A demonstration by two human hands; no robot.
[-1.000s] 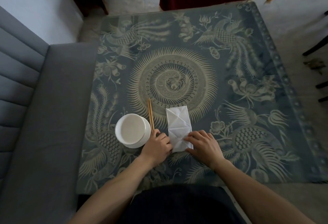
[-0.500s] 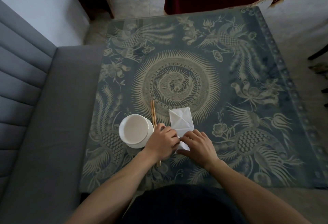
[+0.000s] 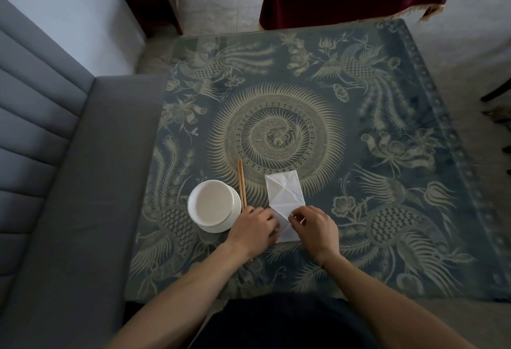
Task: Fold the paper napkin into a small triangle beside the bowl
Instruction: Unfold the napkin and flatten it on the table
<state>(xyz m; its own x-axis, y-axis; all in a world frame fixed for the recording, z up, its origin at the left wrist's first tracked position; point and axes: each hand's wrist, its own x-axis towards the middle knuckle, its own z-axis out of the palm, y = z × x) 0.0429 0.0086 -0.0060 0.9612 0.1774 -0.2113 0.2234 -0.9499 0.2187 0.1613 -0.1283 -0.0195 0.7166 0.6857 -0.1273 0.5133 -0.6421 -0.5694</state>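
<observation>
Pinching one napkin [image 3: 284, 199], two hands.

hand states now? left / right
Left hand: fingers curled, pressing the napkin.
Right hand: pinching the napkin's near fold.

chopsticks [image 3: 241, 182], patterned tablecloth [image 3: 387, 182], grey sofa [image 3: 69, 182]

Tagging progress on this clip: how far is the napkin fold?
Done: the napkin lies creased into a narrow strip right of the chopsticks and the bowl. In hand: the left hand holds its near left edge while the right hand pinches the near right corner, apparently mid-fold. Left: the far end is still a flat rectangle, so no small triangle yet.
</observation>
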